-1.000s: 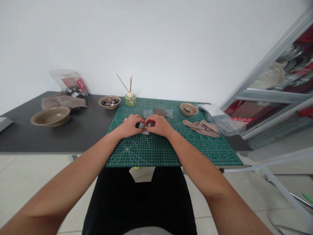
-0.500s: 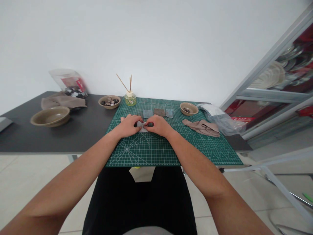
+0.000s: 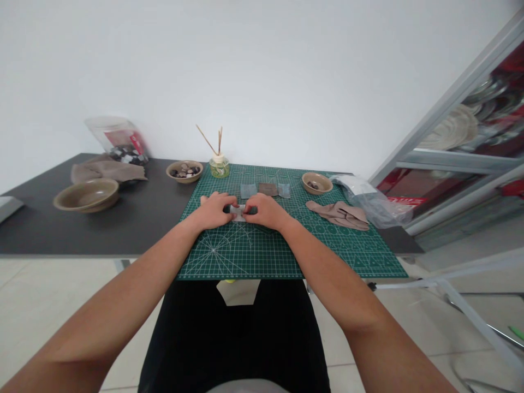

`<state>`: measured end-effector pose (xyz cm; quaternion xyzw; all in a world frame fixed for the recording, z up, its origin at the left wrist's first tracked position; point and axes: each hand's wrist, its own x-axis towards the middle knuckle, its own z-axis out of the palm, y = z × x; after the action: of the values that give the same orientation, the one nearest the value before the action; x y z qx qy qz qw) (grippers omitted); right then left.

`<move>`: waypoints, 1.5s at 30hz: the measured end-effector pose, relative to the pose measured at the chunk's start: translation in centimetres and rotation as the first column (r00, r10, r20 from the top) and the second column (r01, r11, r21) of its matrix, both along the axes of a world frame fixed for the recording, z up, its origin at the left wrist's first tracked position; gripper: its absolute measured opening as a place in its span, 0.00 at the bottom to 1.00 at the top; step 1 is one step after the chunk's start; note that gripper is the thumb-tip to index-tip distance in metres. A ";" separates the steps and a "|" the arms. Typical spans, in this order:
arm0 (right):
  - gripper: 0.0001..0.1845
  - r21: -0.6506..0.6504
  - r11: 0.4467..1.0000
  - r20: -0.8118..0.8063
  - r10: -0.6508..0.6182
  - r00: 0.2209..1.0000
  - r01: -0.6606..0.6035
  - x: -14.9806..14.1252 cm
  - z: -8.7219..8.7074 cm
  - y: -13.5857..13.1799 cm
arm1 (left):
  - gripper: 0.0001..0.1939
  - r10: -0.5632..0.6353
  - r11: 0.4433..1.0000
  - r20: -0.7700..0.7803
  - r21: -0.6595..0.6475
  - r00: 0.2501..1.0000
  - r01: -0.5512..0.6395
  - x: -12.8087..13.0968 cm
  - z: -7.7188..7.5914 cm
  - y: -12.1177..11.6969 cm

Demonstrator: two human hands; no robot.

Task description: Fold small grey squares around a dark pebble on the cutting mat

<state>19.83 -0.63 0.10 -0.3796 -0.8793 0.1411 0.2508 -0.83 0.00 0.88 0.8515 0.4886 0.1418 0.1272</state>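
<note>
Between my hands, low over the green cutting mat (image 3: pixel 245 256), is a small light-grey piece (image 3: pixel 238 214) that looks like thin cloth. The fingers of my left hand (image 3: pixel 215 210) are closed on its left side. At its right side, my right hand (image 3: pixel 266 210) pinches it with thumb and fingertips. Just beyond the hands, two bluish-grey fabric squares (image 3: pixel 248 191) flank a brown square (image 3: pixel 268 189). Exactly how the piece is folded is too small to make out.
Left on the dark table (image 3: pixel 155 229) are a wide bowl (image 3: pixel 88 199), crumpled cloth (image 3: pixel 104 170), a clear jar (image 3: pixel 117 134) and a bowl of pebble-like pieces (image 3: pixel 184 180). A reed diffuser (image 3: pixel 220 166) stands behind. Right: a small bowl (image 3: pixel 317 183), brown cloth (image 3: pixel 339 214), a plastic bag (image 3: pixel 372 202).
The fingers have shifted slightly around the light-grey piece, and more of it shows between them. Both hands stay in nearly the same place; the whole view has moved a touch.
</note>
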 end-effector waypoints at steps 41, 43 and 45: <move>0.06 0.040 0.998 0.017 -0.042 0.999 0.041 -0.6 -0.6 0.0 | 0.16 0.035 0.991 -0.097 -0.129 0.995 -0.047 0.5 1.0 -0.5; 0.05 0.020 1.000 0.017 0.001 1.000 -0.002 -0.7 -0.6 0.1 | 0.16 0.035 0.990 -0.094 -0.133 0.995 -0.048 0.5 1.0 -0.4; 0.04 0.006 0.999 0.013 0.033 0.999 -0.033 -0.7 -0.5 0.1 | 0.16 0.034 0.990 -0.092 -0.132 0.995 -0.046 0.4 0.9 -0.4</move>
<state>19.10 -0.56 -0.41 -0.3650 -0.8875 0.1400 0.2442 -0.41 -0.38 1.83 0.8365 0.5193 0.0728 0.1590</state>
